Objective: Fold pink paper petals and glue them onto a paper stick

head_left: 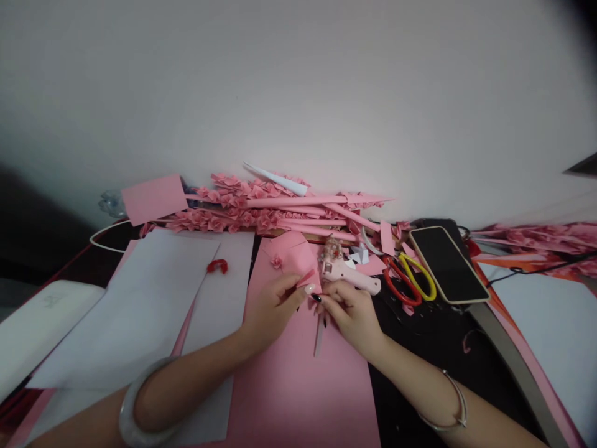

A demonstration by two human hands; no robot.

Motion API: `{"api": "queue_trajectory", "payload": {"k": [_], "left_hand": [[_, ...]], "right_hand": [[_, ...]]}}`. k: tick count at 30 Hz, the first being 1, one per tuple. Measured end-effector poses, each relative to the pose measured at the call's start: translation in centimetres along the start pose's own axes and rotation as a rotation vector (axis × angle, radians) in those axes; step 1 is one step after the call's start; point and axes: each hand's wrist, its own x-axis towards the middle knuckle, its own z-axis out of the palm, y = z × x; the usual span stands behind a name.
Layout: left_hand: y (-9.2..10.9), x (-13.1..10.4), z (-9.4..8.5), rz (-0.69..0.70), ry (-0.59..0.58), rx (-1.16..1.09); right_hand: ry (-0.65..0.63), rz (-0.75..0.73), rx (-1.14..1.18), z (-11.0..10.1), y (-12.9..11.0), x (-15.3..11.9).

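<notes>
Above a large pink sheet [308, 398], my left hand [275, 311] pinches a small pink paper piece [306, 277] between thumb and fingers. My right hand [352, 314] meets it fingertip to fingertip, its thumb and fingers closed at the paper's lower edge. From under the right fingers a thin pale strip [319, 339] points down towards me; whether it is a tool I cannot tell. A small folded pink paper flower [277, 261] lies on pink paper squares [291, 249] just beyond my left hand. Beside my right hand rests a pale pink glue gun [352, 275].
Pink paper flower stems [242, 214] are piled along the wall. Scissors with red and yellow handles [402, 283] and a phone [449, 264] lie at right. White sheets [135, 311] with a red curved object [217, 266] cover the left side, beside a white box-like device [51, 320].
</notes>
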Motion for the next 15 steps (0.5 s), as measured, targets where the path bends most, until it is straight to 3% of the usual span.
{"api": "queue_trajectory", "payload": {"k": [4, 7, 10, 15], "left_hand": [[0.30, 0.18, -0.23, 0.059, 0.078, 0.023], [0.51, 0.20, -0.34, 0.123, 0.122, 0.034], [0.33, 0.11, -0.33, 0.086, 0.084, 0.039], [-0.39, -0.04, -0.22, 0.071, -0.024, 0.171]], "right_hand": [[-0.118, -0.034, -0.026, -0.11, -0.03, -0.12], [-0.060, -0.055, -0.008, -0.18, 0.06, -0.22], [0.073, -0.072, 0.083, -0.22, 0.30, -0.18], [0.057, -0.170, -0.009, -0.55, 0.25, 0.05]]}}
